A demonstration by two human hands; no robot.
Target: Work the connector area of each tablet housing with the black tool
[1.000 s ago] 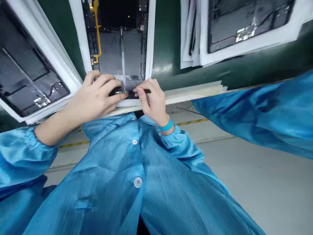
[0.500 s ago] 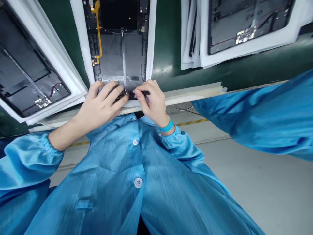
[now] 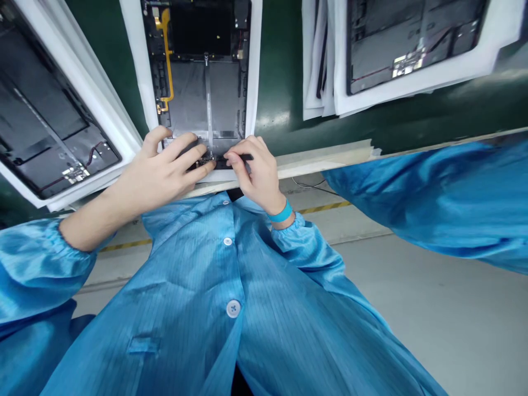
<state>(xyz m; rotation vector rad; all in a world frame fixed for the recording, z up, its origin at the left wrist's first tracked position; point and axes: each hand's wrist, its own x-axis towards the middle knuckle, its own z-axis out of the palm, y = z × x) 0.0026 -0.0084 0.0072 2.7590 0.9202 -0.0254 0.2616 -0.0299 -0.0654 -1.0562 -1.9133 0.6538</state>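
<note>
Tablet (image 3: 190, 93) lies with its inside facing up on a white sheet (image 3: 252, 77), its near end close to the near edge of the green table (image 3: 280, 82). The left hand (image 3: 169, 165) is spread wide over the near left corner, fingers bent, fingertips around a small board (image 3: 203, 161); whether they press on it, I cannot tell. The right hand (image 3: 253, 168), with a teal band (image 3: 281, 212) at the wrist, is closed narrow, thumb and fingers pinching a thin dark tool (image 3: 246, 157) just right of the board. The tool's tip is too small to make out. A pale strip (image 3: 208, 104) runs from the board to a black block (image 3: 201, 27) at the far end, and a yellow cable (image 3: 168, 66) follows the left side. More open tablets lie to the left (image 3: 49, 104) and far right (image 3: 412, 44). A co-worker's blue sleeve (image 3: 433, 198) shows at right.
</note>
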